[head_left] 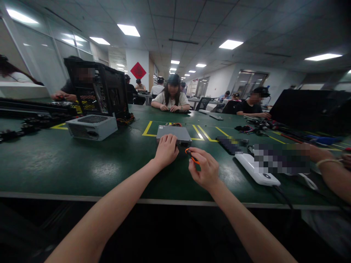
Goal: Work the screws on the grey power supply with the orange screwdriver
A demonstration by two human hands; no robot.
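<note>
Head view: central grey box (180, 133) bears an unreadable label (161, 128).

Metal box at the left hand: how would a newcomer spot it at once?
On the green table, right of the black case, find the yellow tape. The box lies there, the left hand on its near edge; the other box, beside the case, is untouched.

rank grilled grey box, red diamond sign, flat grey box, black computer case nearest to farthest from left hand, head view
1. Flat grey box: at the left hand.
2. Grilled grey box: left, on the table.
3. Black computer case: left, behind that box.
4. Red diamond sign: on the far pillar.
</note>
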